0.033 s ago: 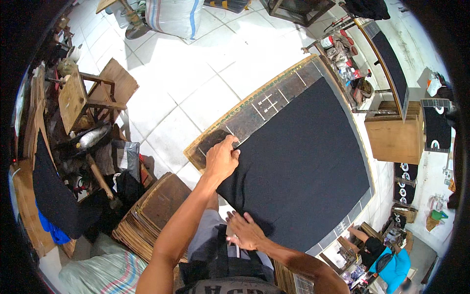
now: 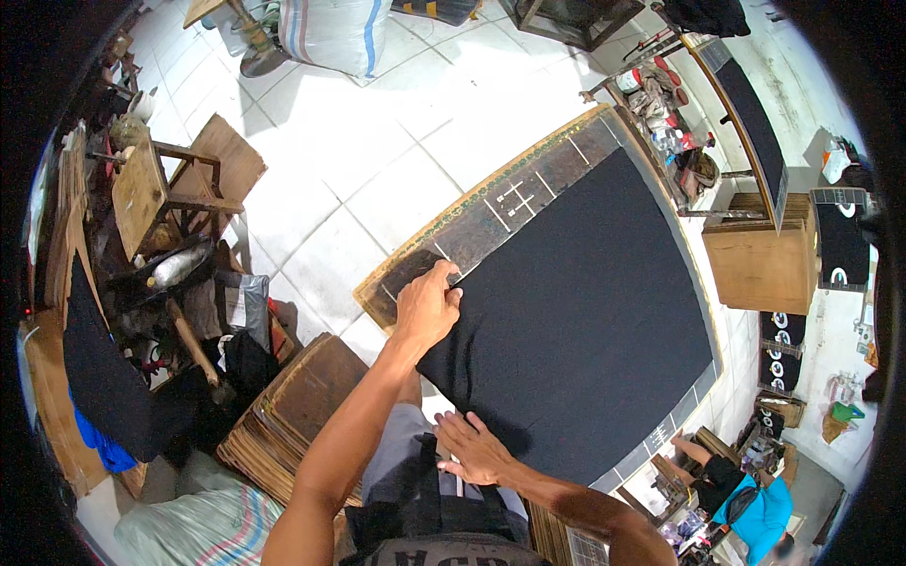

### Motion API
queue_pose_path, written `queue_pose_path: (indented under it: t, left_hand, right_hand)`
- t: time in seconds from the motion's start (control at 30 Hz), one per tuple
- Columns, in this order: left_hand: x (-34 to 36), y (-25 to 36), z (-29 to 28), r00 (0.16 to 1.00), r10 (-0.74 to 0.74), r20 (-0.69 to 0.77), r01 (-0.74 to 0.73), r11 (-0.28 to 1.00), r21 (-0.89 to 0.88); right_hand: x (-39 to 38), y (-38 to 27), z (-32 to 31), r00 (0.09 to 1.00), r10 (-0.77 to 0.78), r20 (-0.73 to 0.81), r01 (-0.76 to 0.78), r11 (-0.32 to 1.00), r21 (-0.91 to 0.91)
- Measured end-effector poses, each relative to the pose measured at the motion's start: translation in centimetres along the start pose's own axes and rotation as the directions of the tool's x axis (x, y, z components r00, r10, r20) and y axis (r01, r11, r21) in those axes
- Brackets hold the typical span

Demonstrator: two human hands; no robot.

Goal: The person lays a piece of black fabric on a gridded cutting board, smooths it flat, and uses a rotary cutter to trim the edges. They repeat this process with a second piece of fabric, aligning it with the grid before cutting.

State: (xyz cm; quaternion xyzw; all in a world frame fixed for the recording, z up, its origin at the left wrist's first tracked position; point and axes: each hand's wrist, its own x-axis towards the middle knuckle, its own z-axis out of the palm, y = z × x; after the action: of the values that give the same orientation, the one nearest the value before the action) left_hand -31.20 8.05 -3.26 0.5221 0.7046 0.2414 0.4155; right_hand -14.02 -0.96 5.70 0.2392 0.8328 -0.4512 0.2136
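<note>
Head view shows me black cloth [image 2: 590, 307] over a board [image 2: 510, 206] above white-tiled floor [image 2: 321, 203], left hand [image 2: 429, 307] near the board's left corner, fingers curled, grip unclear, right hand [image 2: 479, 451] with fingers loosely apart.

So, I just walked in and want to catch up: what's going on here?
A person's left hand is at the left end of black cloth spread over a white-marked board; exactly how it grips is hard to make out. The open right hand is by the cloth's near edge. The cloth lies mostly flat, with folds between the hands.
</note>
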Motion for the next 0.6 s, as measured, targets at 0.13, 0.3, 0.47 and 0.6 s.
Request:
queue_pose_path:
  t: [0.13,0.3,0.47,0.6]
  left_hand:
    - [-0.4,-0.1,0.0,0.998,0.045,-0.042,-0.045,0.999,-0.002]
    - [-6.9,-0.9,-0.2,0.998,-0.062,-0.023,0.063,0.996,0.064]
    - [-11.0,-2.9,0.7,0.987,-0.114,-0.109,0.096,0.983,-0.158]
    - [-11.6,-3.3,1.5,0.948,-0.076,-0.308,0.092,0.995,0.038]
  right_hand:
    - [0.6,7.2,1.4,0.836,0.308,-0.454,-0.429,0.883,-0.192]
    - [1.0,14.4,4.4,0.577,0.223,-0.786,-0.466,0.88,-0.093]
    - [0.6,12.5,7.2,0.594,0.361,-0.719,-0.559,0.828,-0.046]
    - [0.7,12.4,6.8,0.579,0.307,-0.755,-0.514,0.857,-0.047]
